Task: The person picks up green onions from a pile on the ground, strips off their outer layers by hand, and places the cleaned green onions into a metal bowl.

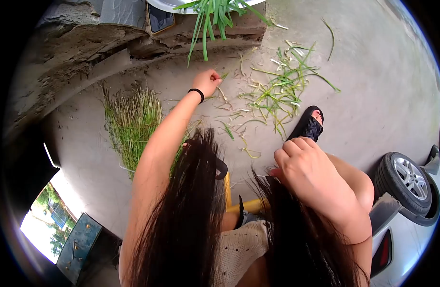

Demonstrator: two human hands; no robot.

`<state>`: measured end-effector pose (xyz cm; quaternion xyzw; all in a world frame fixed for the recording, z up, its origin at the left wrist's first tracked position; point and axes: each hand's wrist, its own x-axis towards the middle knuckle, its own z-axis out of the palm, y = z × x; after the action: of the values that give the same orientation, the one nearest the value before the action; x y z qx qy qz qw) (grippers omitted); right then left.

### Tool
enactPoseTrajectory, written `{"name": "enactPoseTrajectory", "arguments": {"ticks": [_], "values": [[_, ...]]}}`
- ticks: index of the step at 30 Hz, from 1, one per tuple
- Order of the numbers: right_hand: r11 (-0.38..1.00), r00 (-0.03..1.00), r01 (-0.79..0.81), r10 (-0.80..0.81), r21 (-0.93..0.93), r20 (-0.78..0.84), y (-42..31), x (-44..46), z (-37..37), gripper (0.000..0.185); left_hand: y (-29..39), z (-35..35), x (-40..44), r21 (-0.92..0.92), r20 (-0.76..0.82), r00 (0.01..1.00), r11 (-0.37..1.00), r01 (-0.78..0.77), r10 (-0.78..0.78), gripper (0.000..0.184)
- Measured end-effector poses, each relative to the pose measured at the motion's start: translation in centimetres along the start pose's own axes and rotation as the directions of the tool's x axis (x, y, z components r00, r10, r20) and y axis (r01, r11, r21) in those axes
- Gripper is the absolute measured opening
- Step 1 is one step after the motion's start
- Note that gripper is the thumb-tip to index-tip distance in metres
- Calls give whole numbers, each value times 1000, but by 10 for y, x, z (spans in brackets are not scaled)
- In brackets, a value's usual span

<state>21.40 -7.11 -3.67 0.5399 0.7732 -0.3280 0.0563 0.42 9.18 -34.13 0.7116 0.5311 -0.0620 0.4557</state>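
My left hand (208, 82), with a black band at the wrist, reaches out over the floor. Its fingers are pinched on what looks like a scrap of green leaf (224, 76). Close to my body, my right hand (301, 160) is curled above my knee; its fingertips are turned away, so what they hold is hidden. Beyond the left hand, long green leaves (211, 21), like chives, hang over the rim of a metal basin (169, 6). Loose trimmed leaves and pale stems (277, 91) are scattered on the floor to the right of that hand.
A thick bundle of grass-like stalks (134, 122) stands left of my forearm. A phone (160, 20) lies on the stone ledge (239, 36) beside the basin. My sandalled foot (307, 125) is by the scraps. A car wheel (407, 179) is at right. Dark hair hangs across the lower view.
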Motion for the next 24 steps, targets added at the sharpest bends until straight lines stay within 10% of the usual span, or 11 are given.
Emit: {"name": "enactPoseTrajectory", "arguments": {"ticks": [9, 13, 24], "values": [[914, 885, -77, 246, 398, -394, 24, 15, -34, 19, 154, -82, -168, -690, 30, 986, 717, -96, 161, 16], [696, 872, 141, 249, 704, -421, 5, 10, -50, 23, 201, -101, -222, -694, -34, 980, 701, -164, 195, 17], [674, 877, 218, 182, 706, -444, -7, -4, -49, 13, 220, -93, -249, -672, -140, 952, 679, -294, 274, 18]]}}
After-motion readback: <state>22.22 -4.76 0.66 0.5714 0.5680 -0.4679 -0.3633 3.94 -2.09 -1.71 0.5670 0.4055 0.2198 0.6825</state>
